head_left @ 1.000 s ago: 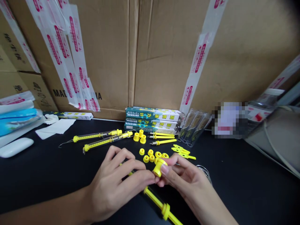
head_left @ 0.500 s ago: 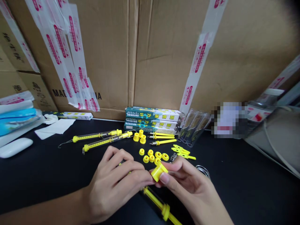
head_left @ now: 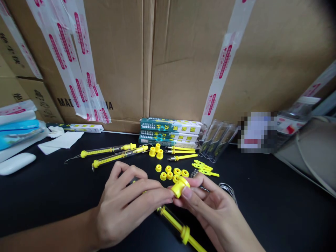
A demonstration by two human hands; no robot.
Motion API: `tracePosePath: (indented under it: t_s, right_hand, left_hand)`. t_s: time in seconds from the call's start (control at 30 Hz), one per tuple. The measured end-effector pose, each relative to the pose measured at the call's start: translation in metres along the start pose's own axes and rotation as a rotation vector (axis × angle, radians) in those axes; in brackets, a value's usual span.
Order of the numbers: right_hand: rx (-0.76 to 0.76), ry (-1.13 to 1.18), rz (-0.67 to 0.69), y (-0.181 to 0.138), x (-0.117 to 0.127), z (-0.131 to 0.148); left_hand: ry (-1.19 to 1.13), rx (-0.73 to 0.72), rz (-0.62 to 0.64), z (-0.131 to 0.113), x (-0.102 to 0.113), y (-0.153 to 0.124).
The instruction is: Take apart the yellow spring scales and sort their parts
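A yellow flanged plastic cap (head_left: 179, 188) is held up between both hands. My right hand (head_left: 212, 206) pinches its flanged end between thumb and fingers. From the other side, the fingertips of my left hand (head_left: 128, 206) close on its narrower end; whether anything else is inside those fingers is hidden. Below the hands lies a clear tube spring scale (head_left: 172, 219) with a yellow ring, partly covered by my left hand. Just beyond the cap are several small yellow rings and plugs (head_left: 169, 175). A coil of metal wire rings (head_left: 228, 190) lies behind my right hand.
Two spring scales (head_left: 115, 159) lie at the left. Farther back are yellow caps (head_left: 157, 151), yellow rods (head_left: 183, 157), flat yellow pieces (head_left: 204, 167), stacked printed boxes (head_left: 170, 131) and clear tubes (head_left: 217, 141). Large cardboard boxes (head_left: 178, 63) stand behind the black table.
The yellow cap has shifted slightly right and up and turned a little in my fingers, showing more of its flange. Both hands keep their hold; the view has tilted slightly.
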State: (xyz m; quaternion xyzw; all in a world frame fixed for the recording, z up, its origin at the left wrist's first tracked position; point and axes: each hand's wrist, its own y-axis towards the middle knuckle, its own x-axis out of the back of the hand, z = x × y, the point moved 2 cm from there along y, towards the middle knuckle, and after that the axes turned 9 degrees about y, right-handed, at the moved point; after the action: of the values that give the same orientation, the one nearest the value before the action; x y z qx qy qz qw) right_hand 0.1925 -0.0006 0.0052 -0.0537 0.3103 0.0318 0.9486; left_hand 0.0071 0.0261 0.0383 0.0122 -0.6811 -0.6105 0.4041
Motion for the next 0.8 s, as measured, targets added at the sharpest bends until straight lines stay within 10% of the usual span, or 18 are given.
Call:
tracePosePath:
  t_s: [0.27, 0.5, 0.8]
  right_hand:
    - [0.252, -0.437, -0.006, -0.006, 0.0, 0.009]
    - [0.814, -0.966, 0.16, -0.007, -0.003, 0.025]
    - [0.058, -0.298, 0.023, 0.009, 0.0, 0.017]
  left_hand:
    - [0.021, 0.027, -0.005, -0.001, 0.001, 0.004]
    - [-0.077, 0.059, 0.048, 0.001, -0.004, -0.001]
    - [-0.155, 0.091, 0.111, 0.004, -0.008, -0.005]
